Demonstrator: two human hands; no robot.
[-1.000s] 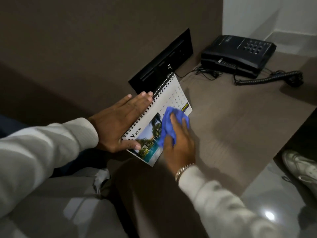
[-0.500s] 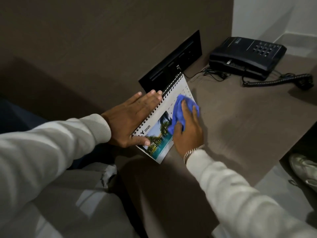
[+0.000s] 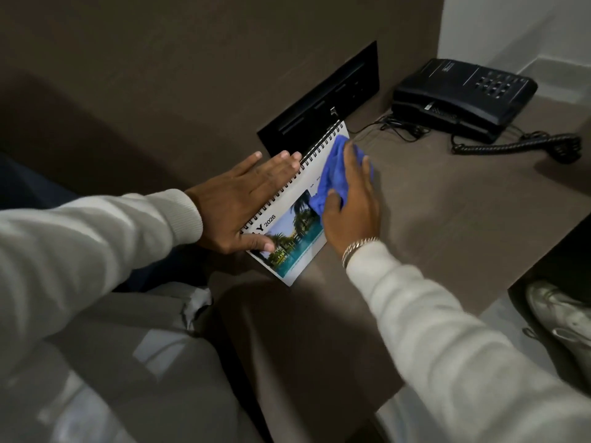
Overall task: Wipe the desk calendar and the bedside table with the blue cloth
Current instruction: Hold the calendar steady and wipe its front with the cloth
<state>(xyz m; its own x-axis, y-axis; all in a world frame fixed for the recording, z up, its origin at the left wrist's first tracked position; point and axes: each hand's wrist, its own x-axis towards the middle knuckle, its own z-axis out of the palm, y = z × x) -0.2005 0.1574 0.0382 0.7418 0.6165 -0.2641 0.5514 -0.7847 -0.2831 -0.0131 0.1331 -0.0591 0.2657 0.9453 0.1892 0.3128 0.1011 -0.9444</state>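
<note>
desk calendar (image 3: 289, 219): light, tips easily | my left hand (image 3: 238, 206) lies flat, bracing its spiral edge | right hand (image 3: 350, 206) presses soft blue cloth (image 3: 332, 174) on page near bedside table (image 3: 447, 219) back edge

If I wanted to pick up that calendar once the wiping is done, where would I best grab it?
Probably by the spiral-bound top edge of the desk calendar, pinching from above. It stands tilted like a tent on the bedside table, so the ridge is highest and free. The left hand already steadies it there, while the right hand presses the blue cloth on its face.

A hotel-like bedroom: bedside table (image 3: 447, 225), corded telephone (image 3: 463, 94), wall socket panel (image 3: 323, 100).
</note>
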